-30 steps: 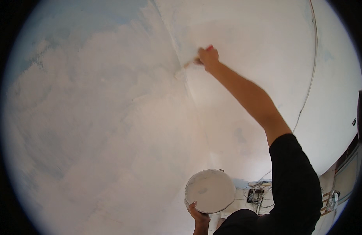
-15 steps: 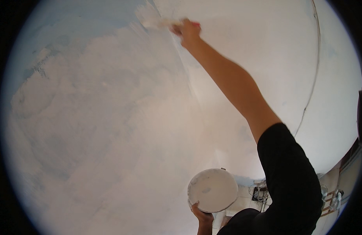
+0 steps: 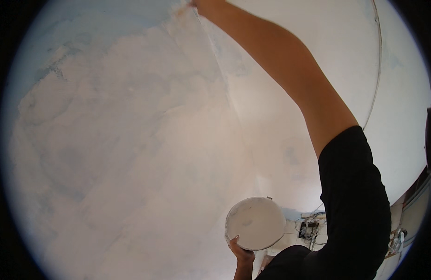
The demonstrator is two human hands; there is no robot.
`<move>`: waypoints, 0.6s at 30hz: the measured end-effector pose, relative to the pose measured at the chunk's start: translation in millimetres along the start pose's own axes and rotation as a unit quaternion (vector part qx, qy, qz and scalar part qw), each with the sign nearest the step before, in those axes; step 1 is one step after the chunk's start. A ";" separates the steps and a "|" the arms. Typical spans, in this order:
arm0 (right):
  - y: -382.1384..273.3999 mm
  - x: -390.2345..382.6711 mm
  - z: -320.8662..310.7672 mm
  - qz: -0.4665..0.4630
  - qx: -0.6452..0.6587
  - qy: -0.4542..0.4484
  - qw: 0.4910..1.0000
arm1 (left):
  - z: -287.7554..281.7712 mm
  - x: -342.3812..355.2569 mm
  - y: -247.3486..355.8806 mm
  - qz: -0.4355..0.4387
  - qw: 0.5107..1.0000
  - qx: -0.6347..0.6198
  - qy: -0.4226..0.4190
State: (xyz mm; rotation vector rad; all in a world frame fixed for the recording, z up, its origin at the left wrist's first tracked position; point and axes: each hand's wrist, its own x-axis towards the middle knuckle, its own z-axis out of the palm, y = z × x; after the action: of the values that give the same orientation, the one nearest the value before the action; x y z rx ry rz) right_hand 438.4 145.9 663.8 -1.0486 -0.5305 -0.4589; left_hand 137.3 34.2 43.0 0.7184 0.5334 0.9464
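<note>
High at the top edge, my right hand [image 3: 203,6] is wrapped round a brush [image 3: 182,11], whose blurred tip is on or close to the painted wall [image 3: 108,140], beside a corner line. Much of that hand is cut off by the frame. The wall shows patchy white paint over pale blue. Low in the middle, my left hand [image 3: 243,252] grips a round bucket [image 3: 256,219] of off-white paint from the side and below, thumb at its rim.
A thin cable [image 3: 377,70] runs down the white right-hand surface. Below, beside the bucket, are a dark box [image 3: 308,229] with tangled wires and some pale tiles [image 3: 287,240]. At the far right sit a dark frame [image 3: 430,135] and a plastic-looking item [image 3: 397,240].
My right hand and brush have risen up and leftward along the corner line to the top edge. The bucket in my left hand sits slightly higher and further right in view.
</note>
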 end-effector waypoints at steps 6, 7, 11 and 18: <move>46.8 -11.7 -13.0 0.072 0.375 0.014 0.924 | 11.6 -9.5 -2.4 0.037 0.999 -0.007 -0.023; 75.0 -26.9 -16.4 0.095 0.421 0.002 0.902 | 18.4 -13.9 4.4 0.031 0.999 -0.001 -0.005; 211.5 -112.0 -94.3 0.155 0.382 -0.058 0.909 | 20.4 -12.4 5.5 0.008 0.999 -0.011 0.043; 168.2 -47.3 -93.6 0.118 0.017 -0.065 0.991 | 24.9 -6.9 2.2 0.015 1.000 0.000 0.021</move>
State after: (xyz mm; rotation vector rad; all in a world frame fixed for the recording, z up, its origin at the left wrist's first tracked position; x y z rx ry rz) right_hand 518.3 138.6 482.5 -1.0969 -0.5210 -0.1732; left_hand 149.9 21.3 61.7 0.7104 0.5608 0.9898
